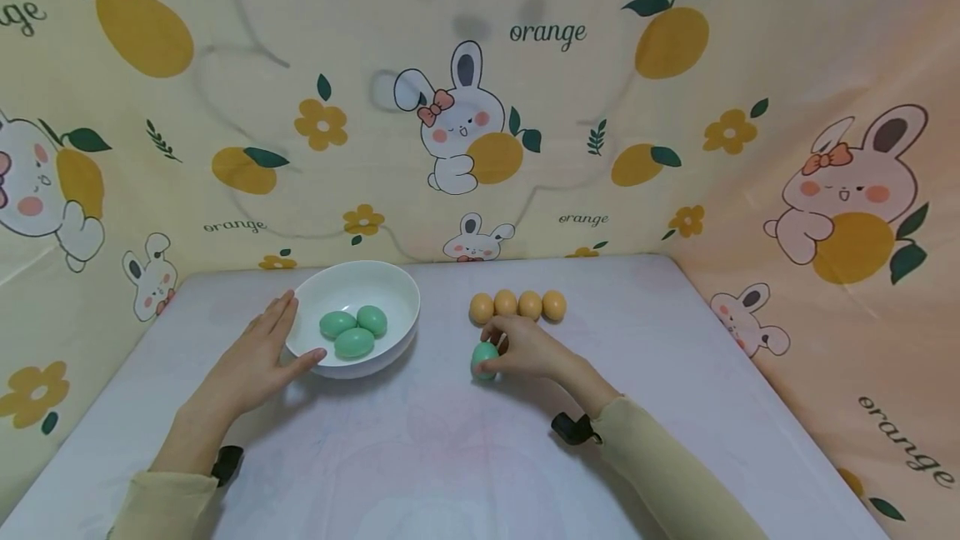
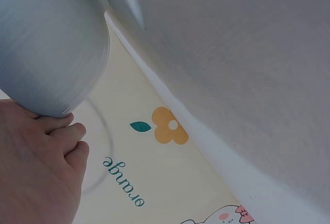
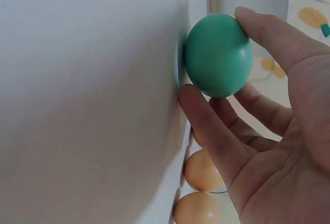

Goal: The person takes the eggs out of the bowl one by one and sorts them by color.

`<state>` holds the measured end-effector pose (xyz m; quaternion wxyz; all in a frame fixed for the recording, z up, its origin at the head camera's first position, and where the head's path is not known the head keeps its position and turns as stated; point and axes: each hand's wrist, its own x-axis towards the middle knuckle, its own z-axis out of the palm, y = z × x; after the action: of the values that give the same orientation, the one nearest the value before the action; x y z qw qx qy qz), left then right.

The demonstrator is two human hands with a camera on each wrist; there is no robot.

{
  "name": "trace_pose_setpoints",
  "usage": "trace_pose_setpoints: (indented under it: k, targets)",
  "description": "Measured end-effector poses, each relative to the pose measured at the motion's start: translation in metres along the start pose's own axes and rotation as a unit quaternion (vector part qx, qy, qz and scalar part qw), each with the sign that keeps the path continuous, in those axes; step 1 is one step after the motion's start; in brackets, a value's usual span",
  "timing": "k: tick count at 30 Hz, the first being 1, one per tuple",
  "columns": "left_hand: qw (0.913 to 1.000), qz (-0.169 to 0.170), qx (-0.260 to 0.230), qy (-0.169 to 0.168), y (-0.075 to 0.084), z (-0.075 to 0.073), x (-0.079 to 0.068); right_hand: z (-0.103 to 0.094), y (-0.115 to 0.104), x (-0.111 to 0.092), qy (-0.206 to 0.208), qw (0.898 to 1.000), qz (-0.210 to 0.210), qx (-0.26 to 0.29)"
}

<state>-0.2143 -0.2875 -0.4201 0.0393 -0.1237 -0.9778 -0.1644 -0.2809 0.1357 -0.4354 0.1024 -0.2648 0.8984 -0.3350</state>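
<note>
My left hand (image 1: 255, 361) rests against the near left side of a white bowl (image 1: 401, 319), its fingers stretched along the outer wall and the thumb at the rim. The left wrist view shows its fingertips right at the outside of the bowl. Inside the bowl lie three green eggs (image 1: 354, 343). To the right, my right hand (image 1: 531, 347) pinches another green egg (image 3: 219, 54) between thumb and fingers, close over the table. Just beyond that hand stands a row of several brown eggs (image 1: 529, 305).
The white table (image 1: 420, 457) runs back to a cloth backdrop (image 1: 360, 182) printed with rabbits and oranges. A black strap piece (image 1: 572, 428) sits at the right wrist, and another (image 1: 227, 465) at the left.
</note>
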Motion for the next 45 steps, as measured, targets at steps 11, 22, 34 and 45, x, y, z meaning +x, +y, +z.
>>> trace_pose_setpoints:
  k: [11, 22, 34, 45]
  targets:
    - [1.0, 0.0, -0.004, -0.001, -0.001, 0.001, -0.001, -0.004, -0.002, -0.004, 0.021, 1.0, 0.007, 0.005]
    - [1.0, 0.003, 0.001, 0.002, 0.0, 0.0, 0.001, -0.009, -0.02, 0.008, 0.089, 0.994, -0.063, 0.009]
    - [1.0, 0.007, 0.0, 0.005, -0.003, 0.002, 0.001, -0.012, -0.061, 0.036, 0.086, 0.985, -0.148, 0.007]
    - [1.0, 0.007, 0.0, 0.005, -0.005, 0.002, 0.0, 0.001, -0.095, 0.07, 0.018, 0.981, -0.185, -0.05]
